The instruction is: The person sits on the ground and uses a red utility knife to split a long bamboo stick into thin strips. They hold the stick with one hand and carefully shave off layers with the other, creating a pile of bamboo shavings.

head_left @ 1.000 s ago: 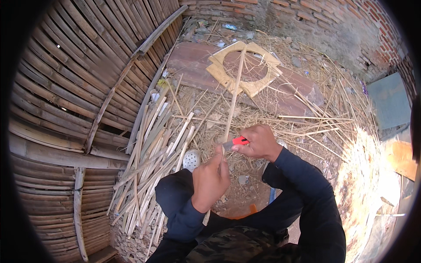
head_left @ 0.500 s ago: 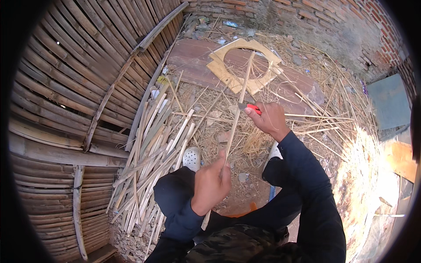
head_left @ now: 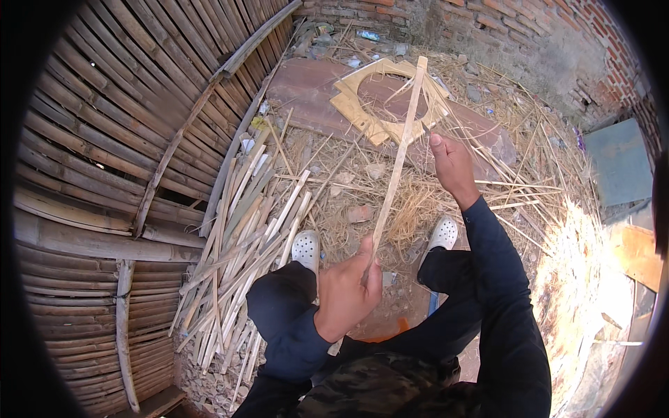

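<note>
Here, has pale slats (head_left: 237, 279) heaped at far left | clamps in left hand (head_left: 348, 292), thumb against fingers, a long strip (head_left: 396, 167) | slants it up-right over a holed yellow board (head_left: 356, 115) | clutches a dark blade (head_left: 426, 128) in curled fingers of right hand (head_left: 454, 166), just right of the strip

Pale strip (head_left: 396, 167), long and narrow, slants up to the right. Knife (head_left: 426, 128) mostly hidden; short dark bit shows just right of strip's upper half.
</note>
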`<state>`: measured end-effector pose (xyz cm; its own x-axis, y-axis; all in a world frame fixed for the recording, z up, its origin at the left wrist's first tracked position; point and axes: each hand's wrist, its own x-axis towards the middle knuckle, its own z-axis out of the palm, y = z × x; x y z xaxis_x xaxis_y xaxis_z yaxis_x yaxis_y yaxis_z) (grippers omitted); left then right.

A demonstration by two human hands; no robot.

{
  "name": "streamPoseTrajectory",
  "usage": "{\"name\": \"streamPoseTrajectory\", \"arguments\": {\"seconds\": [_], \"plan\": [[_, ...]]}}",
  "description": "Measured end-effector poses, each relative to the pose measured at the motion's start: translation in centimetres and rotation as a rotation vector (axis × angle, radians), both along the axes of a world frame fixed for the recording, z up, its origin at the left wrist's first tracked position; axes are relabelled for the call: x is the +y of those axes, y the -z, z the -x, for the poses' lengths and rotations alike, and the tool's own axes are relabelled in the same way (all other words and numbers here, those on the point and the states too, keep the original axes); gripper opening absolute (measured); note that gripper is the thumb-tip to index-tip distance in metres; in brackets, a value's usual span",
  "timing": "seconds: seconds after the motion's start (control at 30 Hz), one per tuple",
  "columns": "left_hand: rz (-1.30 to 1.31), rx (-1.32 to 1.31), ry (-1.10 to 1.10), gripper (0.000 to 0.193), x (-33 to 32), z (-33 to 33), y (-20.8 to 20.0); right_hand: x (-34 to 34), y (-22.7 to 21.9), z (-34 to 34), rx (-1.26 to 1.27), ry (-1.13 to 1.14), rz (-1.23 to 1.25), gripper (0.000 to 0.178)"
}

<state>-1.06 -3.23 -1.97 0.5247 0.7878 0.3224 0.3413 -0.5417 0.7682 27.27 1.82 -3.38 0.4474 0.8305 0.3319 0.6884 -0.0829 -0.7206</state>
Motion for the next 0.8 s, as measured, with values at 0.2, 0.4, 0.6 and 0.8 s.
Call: {"name": "streamPoseTrajectory", "arguments": {"seconds": [0.2, 0.4, 0.6, 0.8], "plan": [[0.027, -0.054, -0.042, 0.035, 0.3, -0.4, 0.1, -0.5, 0.9, 1.0, 0.206, -0.137, -0.057, 0.061], [0.035, -0.066, -0.079, 0.039, 0.4, -0.7, 0.2, -0.8, 0.8, 1.5, 0.264, -0.172, -0.061, 0.063], [0.062, -0.076, -0.078, 0.043, 0.4, -0.6, 0.2, -1.2, 0.8, 2.3, 0.187, -0.206, -0.020, 0.060], [0.049, -0.056, -0.073, 0.038, 0.5, -0.4, 0.5, -1.4, 0.3, 2.9, 0.164, -0.229, -0.016, 0.062]]}}
